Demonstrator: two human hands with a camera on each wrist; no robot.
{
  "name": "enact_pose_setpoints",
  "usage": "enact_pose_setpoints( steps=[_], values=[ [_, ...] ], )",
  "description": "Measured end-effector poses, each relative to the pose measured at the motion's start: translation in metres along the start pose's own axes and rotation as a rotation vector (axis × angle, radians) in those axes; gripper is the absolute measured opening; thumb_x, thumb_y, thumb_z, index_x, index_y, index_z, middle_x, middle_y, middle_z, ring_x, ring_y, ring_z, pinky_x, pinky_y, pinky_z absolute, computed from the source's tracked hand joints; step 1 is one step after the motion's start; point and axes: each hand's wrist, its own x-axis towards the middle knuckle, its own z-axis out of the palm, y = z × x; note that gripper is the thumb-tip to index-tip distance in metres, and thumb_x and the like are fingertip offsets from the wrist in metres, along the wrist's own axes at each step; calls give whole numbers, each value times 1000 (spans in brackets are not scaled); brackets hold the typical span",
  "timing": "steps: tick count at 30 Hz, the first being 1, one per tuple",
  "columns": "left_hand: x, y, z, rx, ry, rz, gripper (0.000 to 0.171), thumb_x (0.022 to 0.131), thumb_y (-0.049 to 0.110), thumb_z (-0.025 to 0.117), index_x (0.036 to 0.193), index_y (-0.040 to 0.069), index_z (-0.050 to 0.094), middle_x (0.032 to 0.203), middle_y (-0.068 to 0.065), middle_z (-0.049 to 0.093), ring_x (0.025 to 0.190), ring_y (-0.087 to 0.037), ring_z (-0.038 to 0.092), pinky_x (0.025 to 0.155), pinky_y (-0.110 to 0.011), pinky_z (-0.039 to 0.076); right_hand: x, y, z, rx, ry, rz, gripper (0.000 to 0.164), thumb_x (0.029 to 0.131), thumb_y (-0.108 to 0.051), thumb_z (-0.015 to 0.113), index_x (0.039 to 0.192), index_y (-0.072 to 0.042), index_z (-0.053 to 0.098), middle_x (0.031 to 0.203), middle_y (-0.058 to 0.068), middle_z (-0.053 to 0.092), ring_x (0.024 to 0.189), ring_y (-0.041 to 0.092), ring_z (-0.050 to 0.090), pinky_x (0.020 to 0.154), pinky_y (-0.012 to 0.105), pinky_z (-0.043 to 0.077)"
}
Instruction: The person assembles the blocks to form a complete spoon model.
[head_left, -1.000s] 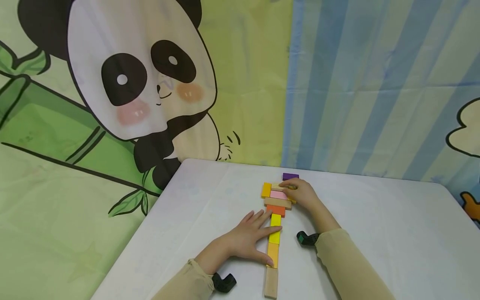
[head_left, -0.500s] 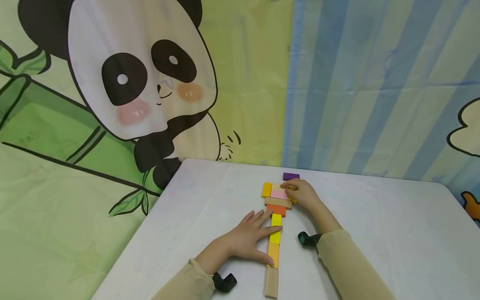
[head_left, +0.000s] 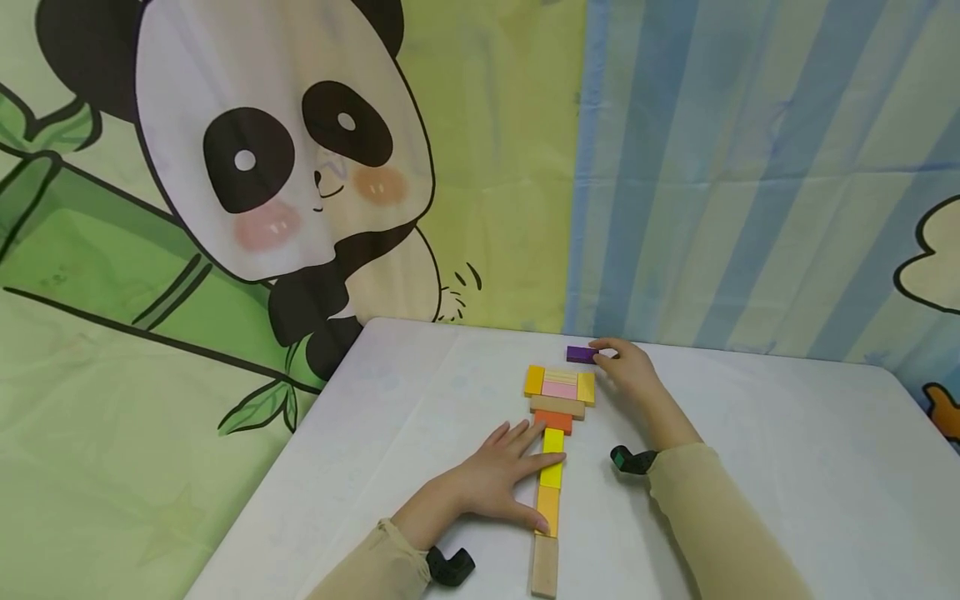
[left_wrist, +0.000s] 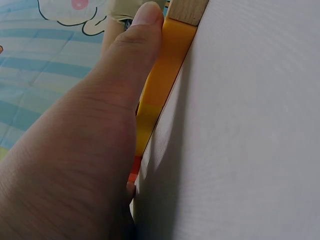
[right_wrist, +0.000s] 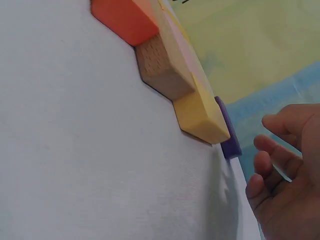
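Observation:
My left hand (head_left: 491, 475) rests with spread fingers along the row of blocks, fingertips at the orange-red block (head_left: 555, 423) and across the yellow block (head_left: 551, 473). Its thumb lies on the amber block (left_wrist: 169, 62), as the left wrist view shows. At the far end, my right hand (head_left: 630, 367) has thumb and forefinger apart at the right end of the purple block (head_left: 579, 354). In the right wrist view, the fingers (right_wrist: 270, 120) stand near the purple block (right_wrist: 230, 132) with nothing between them.
Beyond the orange-red block lies a plain wooden block (head_left: 557, 407), then a pink block (head_left: 559, 389) and pale strips (head_left: 561, 377) between two yellow-orange blocks. Another wooden block (head_left: 545, 567) ends the row nearest me. A panda-print cloth hangs behind the white table (head_left: 787, 467).
My right hand has left the pale strips and moved away and to the right, to the purple block. The strips and right yellow block now show fully. The left hand stays put.

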Motion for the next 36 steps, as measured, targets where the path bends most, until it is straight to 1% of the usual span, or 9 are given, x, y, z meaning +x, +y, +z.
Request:
enact_pose_setpoints(
  steps=[4,6,8,11,19,26,29,32,36],
  values=[
    [0,0,0,-9,-1,-5,95,68,94,43,150,57,13,168,2,-6,156,-28,1,125,-55,3,9,5,-5,-24,-69,13,48,102,-30,53,146,-15,47,150,19,45,107,33,60,80,38,57],
    [-1,1,0,-13,-1,-4,95,68,93,44,150,57,13,168,2,-6,156,-28,1,125,-55,3,13,9,-5,-67,-76,-1,49,101,-29,54,148,-14,45,153,20,42,119,38,57,95,49,53],
    [-1,0,0,-16,0,-1,95,68,93,44,150,57,13,168,2,-6,156,-28,1,125,-55,3,16,12,-4,-110,-77,-17,50,100,-27,55,147,-14,46,154,20,40,132,42,48,108,58,42],
    [-1,-1,1,-12,2,5,94,69,93,44,150,57,13,168,1,-6,156,-28,1,125,-55,3,20,14,-3,-165,-68,-48,48,100,-26,56,146,-15,49,153,21,42,142,44,35,116,63,27],
    [0,-2,3,13,7,9,94,69,93,43,150,57,11,168,1,-6,156,-27,0,125,-55,3,22,13,1,-193,-18,-106,37,99,-24,58,134,-16,62,142,18,56,134,42,46,114,62,32],
    [0,-1,1,13,-1,9,94,69,93,43,150,58,11,168,0,-5,156,-28,0,125,-55,3,20,5,7,-139,-16,-88,34,96,-29,62,129,-22,66,140,15,58,131,40,49,112,61,34],
    [0,-1,0,9,-1,11,94,69,93,43,150,57,10,168,0,-6,156,-28,0,125,-55,3,18,1,9,-108,-42,-86,34,96,-31,63,128,-23,68,139,12,60,122,36,52,107,57,40],
    [0,-2,1,2,-2,10,93,70,92,44,150,57,10,168,1,-7,156,-27,0,124,-55,3,16,-2,11,-76,-63,-66,33,95,-31,65,127,-24,69,135,10,62,104,31,56,89,44,49],
    [0,-1,1,-1,-3,5,94,70,92,44,150,57,11,168,2,-7,156,-27,0,124,-56,3,14,-6,13,-72,-83,-57,33,95,-31,66,126,-23,69,132,11,63,93,27,56,70,29,45]
  ],
)
